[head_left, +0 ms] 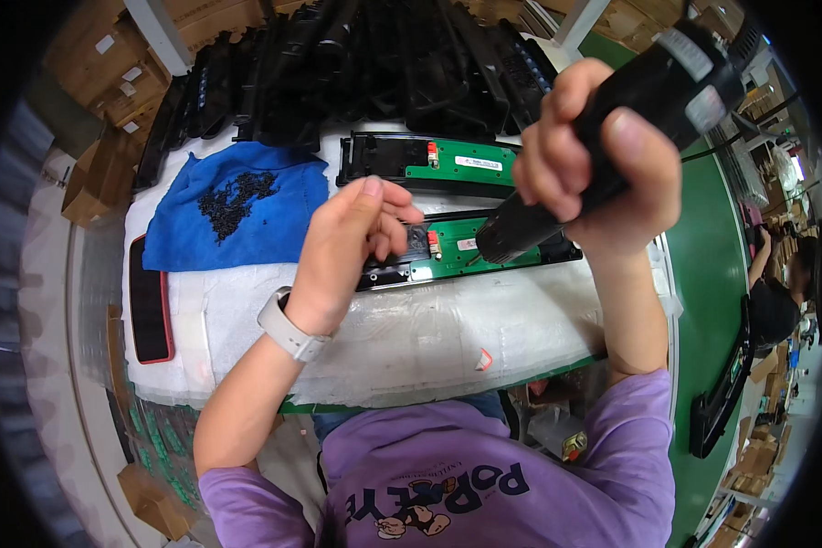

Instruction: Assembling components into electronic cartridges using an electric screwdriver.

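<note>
My right hand [603,169] grips a black electric screwdriver [653,100], tilted with its tip down over a long black frame with a green circuit board [484,251]. My left hand [352,242] hovers over the frame's left end with its fingertips pinched together; what it pinches is too small to see. A white watch sits on that wrist. A second black frame with a green board [429,163] lies just behind the first.
A blue cloth [233,210] with a heap of small black screws [233,199] lies at the left. Black plastic parts [365,64] are stacked at the back. A phone in a red case [149,301] rests on the white foam sheet [411,338]. A green conveyor [703,274] runs at right, another person beyond it.
</note>
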Demonstrator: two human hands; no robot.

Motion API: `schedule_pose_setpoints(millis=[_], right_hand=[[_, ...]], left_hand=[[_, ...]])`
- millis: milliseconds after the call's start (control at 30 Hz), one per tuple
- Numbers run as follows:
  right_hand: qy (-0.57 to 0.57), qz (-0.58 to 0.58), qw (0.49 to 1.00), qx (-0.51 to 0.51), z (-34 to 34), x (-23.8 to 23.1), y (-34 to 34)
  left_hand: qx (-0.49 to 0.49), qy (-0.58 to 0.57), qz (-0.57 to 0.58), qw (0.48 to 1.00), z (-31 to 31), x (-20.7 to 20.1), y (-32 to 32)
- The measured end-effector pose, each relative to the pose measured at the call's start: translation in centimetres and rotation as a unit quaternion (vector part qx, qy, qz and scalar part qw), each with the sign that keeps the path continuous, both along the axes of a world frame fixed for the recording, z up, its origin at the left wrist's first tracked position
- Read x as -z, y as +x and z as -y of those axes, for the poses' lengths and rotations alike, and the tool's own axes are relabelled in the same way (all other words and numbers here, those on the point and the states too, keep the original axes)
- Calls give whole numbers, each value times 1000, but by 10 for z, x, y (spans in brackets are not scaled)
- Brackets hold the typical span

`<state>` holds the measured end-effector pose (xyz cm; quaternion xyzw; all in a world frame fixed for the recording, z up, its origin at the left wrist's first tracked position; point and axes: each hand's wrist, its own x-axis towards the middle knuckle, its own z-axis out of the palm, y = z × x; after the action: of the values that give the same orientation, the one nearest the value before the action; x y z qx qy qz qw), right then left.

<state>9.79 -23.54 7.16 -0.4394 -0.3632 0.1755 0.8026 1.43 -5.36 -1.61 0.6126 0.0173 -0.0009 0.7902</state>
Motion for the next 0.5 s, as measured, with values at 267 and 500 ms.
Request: schedule_pose_setpoints(millis=[267,500], right_hand=[[-99,51,994,11,-4,14,-6],[-141,84,986,3,-8,12,-11]], left_hand=[[-7,-74,-1,997,6,1,1],[-6,-37,5,999,5,2,-1]])
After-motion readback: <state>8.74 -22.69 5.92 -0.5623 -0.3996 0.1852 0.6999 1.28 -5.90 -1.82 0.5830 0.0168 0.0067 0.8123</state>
